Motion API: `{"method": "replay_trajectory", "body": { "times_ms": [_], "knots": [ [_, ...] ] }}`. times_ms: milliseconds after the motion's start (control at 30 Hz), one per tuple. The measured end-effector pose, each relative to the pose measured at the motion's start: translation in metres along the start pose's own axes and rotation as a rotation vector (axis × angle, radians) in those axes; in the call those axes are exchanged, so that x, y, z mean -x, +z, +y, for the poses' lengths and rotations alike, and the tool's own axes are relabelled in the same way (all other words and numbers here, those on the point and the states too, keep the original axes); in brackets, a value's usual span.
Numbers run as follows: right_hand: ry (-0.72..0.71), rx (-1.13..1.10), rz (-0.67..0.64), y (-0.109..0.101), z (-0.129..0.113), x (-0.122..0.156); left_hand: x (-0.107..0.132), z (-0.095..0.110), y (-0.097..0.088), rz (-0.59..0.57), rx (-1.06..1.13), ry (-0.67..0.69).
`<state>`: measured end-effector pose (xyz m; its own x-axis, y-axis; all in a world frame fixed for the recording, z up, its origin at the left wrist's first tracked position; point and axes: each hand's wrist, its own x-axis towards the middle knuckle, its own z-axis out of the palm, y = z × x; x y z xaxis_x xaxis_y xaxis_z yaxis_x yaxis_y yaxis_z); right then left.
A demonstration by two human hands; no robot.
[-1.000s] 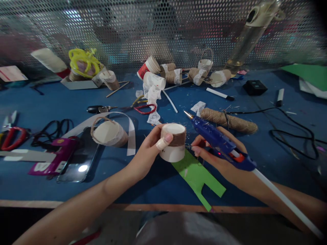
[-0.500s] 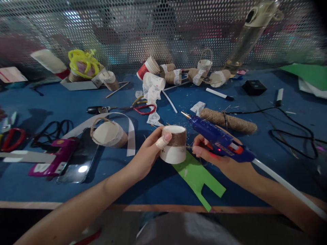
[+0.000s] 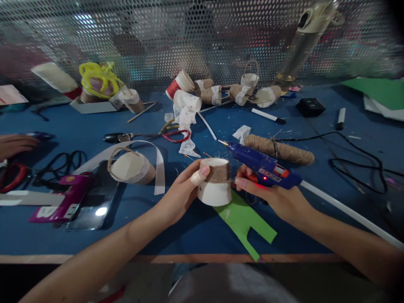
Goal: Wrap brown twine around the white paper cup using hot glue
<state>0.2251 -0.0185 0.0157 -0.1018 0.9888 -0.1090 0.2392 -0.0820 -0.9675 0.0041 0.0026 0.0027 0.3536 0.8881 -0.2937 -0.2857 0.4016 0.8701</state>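
My left hand [image 3: 186,191] is closed around a small white paper cup [image 3: 214,194], tilted toward me, whose upper half is wrapped in brown twine [image 3: 218,173]. A plaster covers the thumb. In my right hand [image 3: 261,191] sits a blue glue gun [image 3: 255,162], its metal nozzle pointing left and a long white glue stick [image 3: 344,208] running out the back. A red light glows on its side. The right fingertips are close to the cup's twine; whether they pinch a strand is hard to see. Under the cup lies a green cut-out sheet [image 3: 252,227].
Behind the glue gun lies a twine roll [image 3: 293,152]. Left stand a twine-handled cup basket [image 3: 134,166], a phone [image 3: 94,202] and a purple glue gun [image 3: 61,198]. Red-handled scissors [image 3: 176,135] and lace scraps lie mid-table. Another person's hand [image 3: 17,145] shows at far left.
My right hand and the glue gun have moved left, closer to the cup. Another person's hand has come in at the far left, over the scissors there. The view has shifted slightly.
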Motion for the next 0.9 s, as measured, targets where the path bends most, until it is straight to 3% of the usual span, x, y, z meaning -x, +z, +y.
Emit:
{"method": "replay_trajectory", "body": {
  "times_ms": [200,900],
  "knots": [
    [-0.014,-0.024,0.017,0.0011,0.0099,-0.0017,0.0003,-0.0010,-0.0010,-0.007,0.006,-0.013],
    [-0.029,-0.012,-0.001,0.0002,0.0045,0.0000,0.0015,-0.0003,0.0021,-0.038,0.026,-0.020]
  ]
}}
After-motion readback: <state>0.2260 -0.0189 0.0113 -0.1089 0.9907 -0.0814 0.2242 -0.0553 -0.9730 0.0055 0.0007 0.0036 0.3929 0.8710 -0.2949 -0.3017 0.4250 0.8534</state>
